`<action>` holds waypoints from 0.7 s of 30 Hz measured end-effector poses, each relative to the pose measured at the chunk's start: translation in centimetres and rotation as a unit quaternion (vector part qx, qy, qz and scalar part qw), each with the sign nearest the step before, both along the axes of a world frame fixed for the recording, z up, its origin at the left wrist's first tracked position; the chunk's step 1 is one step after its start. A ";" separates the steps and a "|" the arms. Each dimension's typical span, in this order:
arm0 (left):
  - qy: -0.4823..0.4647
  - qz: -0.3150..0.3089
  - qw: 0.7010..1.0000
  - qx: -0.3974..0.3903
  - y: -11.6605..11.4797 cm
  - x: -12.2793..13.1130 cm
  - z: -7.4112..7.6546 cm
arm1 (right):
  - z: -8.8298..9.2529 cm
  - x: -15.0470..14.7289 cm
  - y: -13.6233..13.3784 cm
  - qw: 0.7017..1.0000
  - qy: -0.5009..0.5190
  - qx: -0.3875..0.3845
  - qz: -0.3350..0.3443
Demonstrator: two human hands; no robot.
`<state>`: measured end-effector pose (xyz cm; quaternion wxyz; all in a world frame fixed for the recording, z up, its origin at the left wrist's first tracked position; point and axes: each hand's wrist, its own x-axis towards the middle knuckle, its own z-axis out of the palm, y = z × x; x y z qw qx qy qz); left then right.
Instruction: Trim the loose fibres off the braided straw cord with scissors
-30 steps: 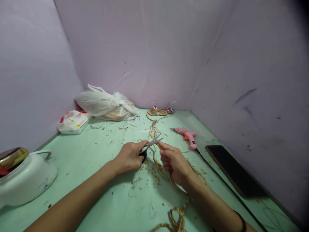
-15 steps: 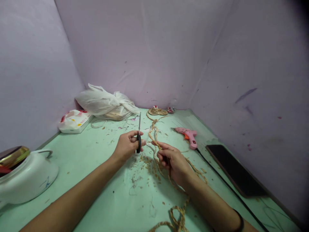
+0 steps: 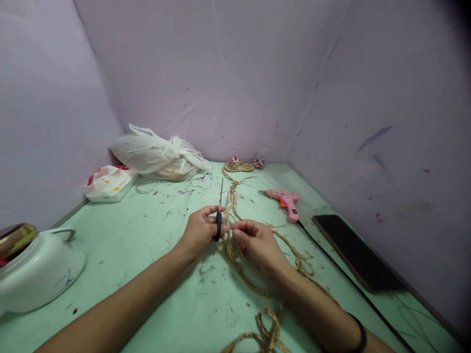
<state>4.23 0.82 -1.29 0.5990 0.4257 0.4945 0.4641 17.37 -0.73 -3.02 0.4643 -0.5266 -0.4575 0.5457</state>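
My left hand (image 3: 196, 233) is closed around the black handles of a pair of scissors (image 3: 218, 226), whose thin blades point away from me. Its fingertips meet a braided straw cord (image 3: 235, 262) from the left. On the other side, my right hand (image 3: 263, 247) has thumb and forefinger pinched at the same cord; whether it grips the braid or only a loose fibre is too small to tell. The cord runs from a knot (image 3: 234, 184) farther back, down between my hands, to loose coils (image 3: 272, 328) near the front edge. More cord lies right of my right hand.
A pink glue gun (image 3: 281, 198) with a black cable lies to the right, beside a dark phone (image 3: 356, 252). Behind are a woven straw piece (image 3: 241, 167) and a white plastic bag (image 3: 154, 152). A tissue pack (image 3: 110, 184) and white bowl (image 3: 47, 269) stand left.
My left hand and the scissors have moved right, up to the cord. My right hand has shifted slightly left, and the fingertips of both hands now come together at the braid.
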 end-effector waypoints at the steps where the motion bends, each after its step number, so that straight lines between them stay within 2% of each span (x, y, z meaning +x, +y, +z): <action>1: 0.005 0.002 1.000 0.002 0.0 0.1 0.0 | 0.1 0.1 0.1 1.000 0.016 -0.004 -0.017; 4: 0.016 0.002 1.000 0.010 -0.2 0.4 0.0 | 0.2 0.3 0.4 0.998 0.049 -0.009 -0.039; 12: -0.009 -0.032 0.999 0.025 -0.9 1.2 -1.2 | -0.1 0.0 0.3 0.998 0.068 -0.016 -0.005; 16: -0.004 -0.038 0.999 0.016 -0.9 1.3 -1.1 | -0.1 0.2 0.5 0.996 0.087 -0.018 -0.018; 21: 0.052 0.013 0.998 0.020 -0.1 0.7 -0.5 | 0.4 0.6 0.7 0.979 0.181 -0.089 -0.023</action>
